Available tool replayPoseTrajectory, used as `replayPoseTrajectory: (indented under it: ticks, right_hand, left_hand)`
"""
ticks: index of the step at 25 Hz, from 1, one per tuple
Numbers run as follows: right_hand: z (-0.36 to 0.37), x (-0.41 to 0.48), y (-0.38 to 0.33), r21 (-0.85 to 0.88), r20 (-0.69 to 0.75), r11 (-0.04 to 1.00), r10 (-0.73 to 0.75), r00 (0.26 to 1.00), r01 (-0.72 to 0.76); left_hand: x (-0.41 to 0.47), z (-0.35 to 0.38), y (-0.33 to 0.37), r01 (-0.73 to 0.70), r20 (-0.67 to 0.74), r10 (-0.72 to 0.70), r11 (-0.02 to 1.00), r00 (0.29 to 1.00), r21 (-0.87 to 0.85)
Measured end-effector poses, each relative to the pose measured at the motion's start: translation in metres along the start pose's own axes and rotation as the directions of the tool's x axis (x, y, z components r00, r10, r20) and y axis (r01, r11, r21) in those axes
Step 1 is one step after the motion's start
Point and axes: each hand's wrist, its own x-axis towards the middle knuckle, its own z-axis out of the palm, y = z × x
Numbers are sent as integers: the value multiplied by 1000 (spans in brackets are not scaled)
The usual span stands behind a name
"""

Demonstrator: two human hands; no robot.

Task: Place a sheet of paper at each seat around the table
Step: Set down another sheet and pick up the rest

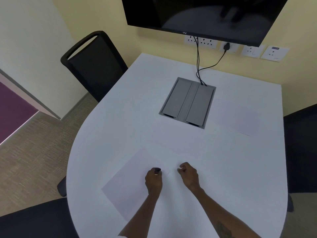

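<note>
Nearest the camera, two bare forearms were extended over the white, round-ended counter (223, 169). The left hand (153, 182) was curled, with its fingertips pressed down on a pale white sheet of paper (130, 182) that lay flat and askew at the near seat; whether an edge was pinched in that grip could not be told. The right hand (188, 176) was loosely curled just beside it, its fingers drawn in and apparently touching a lifted corner of paper (173, 162) between the hands; whether it was gripping could not be told either, since white paper on white counter was hard to separate. Farther out, a grey metal cable hatch (187, 103) was set into the counter's middle, with black cables (199, 66) led into it from the wall. To its right a second pale sheet (235, 115) lay flat before the dark chair (301, 148) at the right edge. A black mesh-backed chair (93, 66) at the far left had no sheet in front of it. The step in hand was judged to be the settling of a sheet at the near seat. The next move would call for a single sheet to be separated and carried across to the far left seat.
</note>
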Motion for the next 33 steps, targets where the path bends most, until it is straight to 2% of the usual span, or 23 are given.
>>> replayPoseTrajectory:
  ticks: [7,10,13,19,23,33]
  right_hand:
    - [-64,61,22,-75,-24,997,-36,999,34]
    - [-84,92,23,-156,25,982,-100,995,103]
    - [-100,128,16,-184,10,971,-156,988,156]
    - [-114,184,-3,-325,28,916,-239,970,235]
    - [-111,208,-9,-370,13,906,-216,976,205]
    - [-104,224,-4,-448,13,872,-214,977,197]
  left_hand:
    - [-19,76,27,0,57,2,999,998,-35]
    - [-19,100,35,51,52,-47,996,998,-68]
    - [-14,123,41,104,19,-102,989,995,-102]
    - [-4,154,48,210,4,-215,947,977,-244]
    - [0,160,50,262,25,-275,881,961,-395]
    - [18,165,53,271,35,-276,899,960,-344]
